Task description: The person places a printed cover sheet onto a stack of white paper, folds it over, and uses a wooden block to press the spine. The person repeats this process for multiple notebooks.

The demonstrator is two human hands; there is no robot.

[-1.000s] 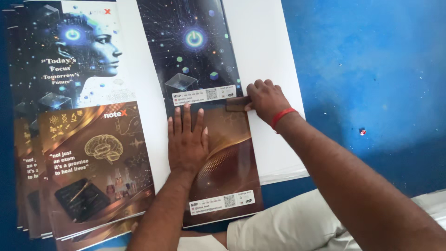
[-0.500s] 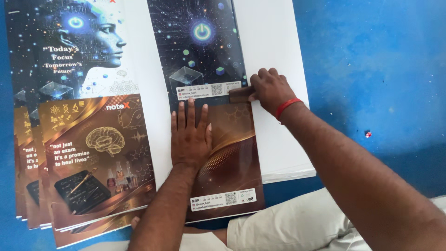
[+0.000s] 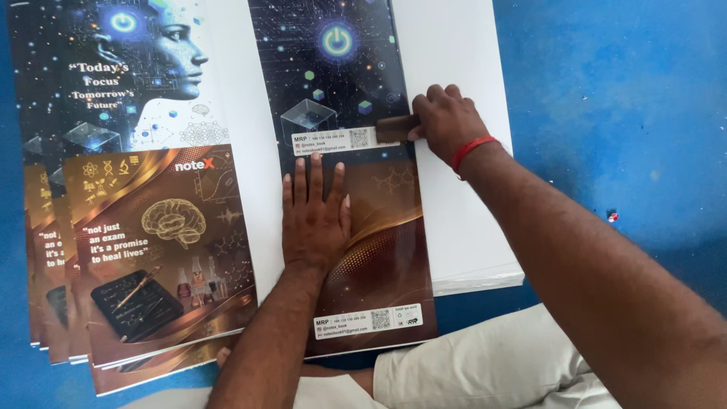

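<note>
Under your left grip the printed sheet runs bronze-brown with gold dots, turning starry navy above. By your right grip, a red wristband, white paper stack, blue floor.

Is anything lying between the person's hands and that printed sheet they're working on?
Nothing visible. The left hand lies flat, palm down, straight on the brown sheet. The right hand presses a small brown block onto the sheet's upper right edge, so only that block sits between those fingers and the sheet.
</note>
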